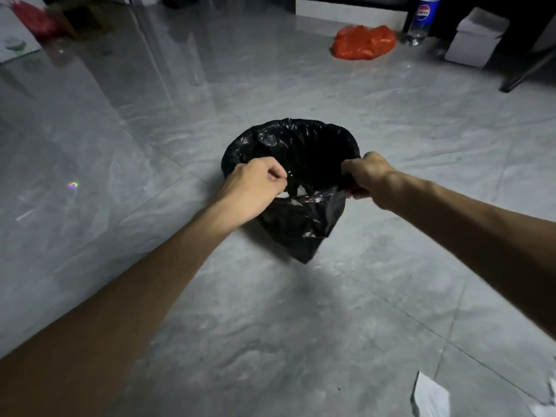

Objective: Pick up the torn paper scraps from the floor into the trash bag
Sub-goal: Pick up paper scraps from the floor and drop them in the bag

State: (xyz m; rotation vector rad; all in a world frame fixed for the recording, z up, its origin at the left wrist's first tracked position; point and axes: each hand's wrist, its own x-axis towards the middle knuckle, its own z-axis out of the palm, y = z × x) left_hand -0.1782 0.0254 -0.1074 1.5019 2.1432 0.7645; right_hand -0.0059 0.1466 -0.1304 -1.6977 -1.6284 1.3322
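A black trash bag (296,224) hangs above the grey tiled floor, its mouth held wide. My left hand (254,183) is closed on the near-left rim. My right hand (368,176) is closed on the near-right rim. Small white bits (296,200) show inside the bag near its front edge. A white torn paper scrap (430,397) lies on the floor at the bottom right, and another scrap (547,409) is cut off by the frame's corner.
An orange plastic bag (364,42) lies on the floor at the back right. Beside it stand a Pepsi bottle (421,19) and a white box (474,39). A dark furniture leg (526,70) slants at far right. Red items (33,18) sit at top left.
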